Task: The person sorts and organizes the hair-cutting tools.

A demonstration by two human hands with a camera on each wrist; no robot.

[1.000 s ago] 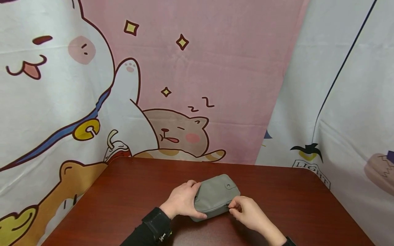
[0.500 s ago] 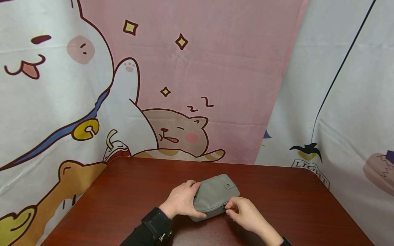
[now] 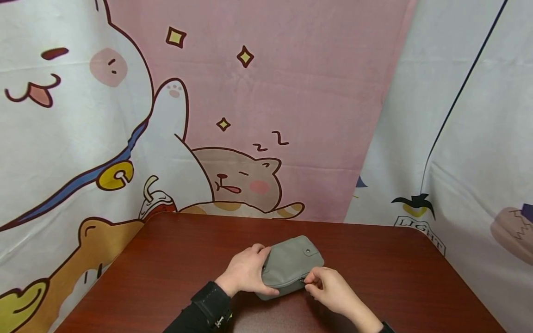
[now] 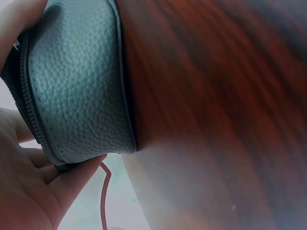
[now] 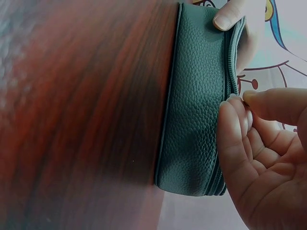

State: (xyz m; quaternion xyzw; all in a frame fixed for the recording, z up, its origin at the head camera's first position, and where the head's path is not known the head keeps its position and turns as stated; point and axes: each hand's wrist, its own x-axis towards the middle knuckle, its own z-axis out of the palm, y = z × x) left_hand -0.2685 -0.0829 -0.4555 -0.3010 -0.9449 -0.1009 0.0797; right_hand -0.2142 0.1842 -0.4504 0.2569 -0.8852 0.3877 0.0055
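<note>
A grey-green zipped pouch (image 3: 291,262) of pebbled, leather-like material lies on the table, with a small snap tab on its top. My left hand (image 3: 246,270) grips its left end, the thumb on the near side; fingers show around that end in the left wrist view. With thumb and fingertips my right hand (image 3: 331,286) pinches the zipper pull on the near edge; the pull itself is mostly covered by the fingertips. In the left wrist view the zipper teeth (image 4: 29,103) at the left end run along a dark gap. The pouch's inside cannot be seen.
The reddish-brown wooden table (image 3: 179,259) reaches back to a cloth hanging (image 3: 325,92) printed with cartoon cats. A black cuff with a strap (image 3: 212,303) is on the left wrist.
My right hand has moved a little to the left along the pouch's near edge with the zipper pull, then stayed almost still. The left hand keeps its grip on the pouch.
</note>
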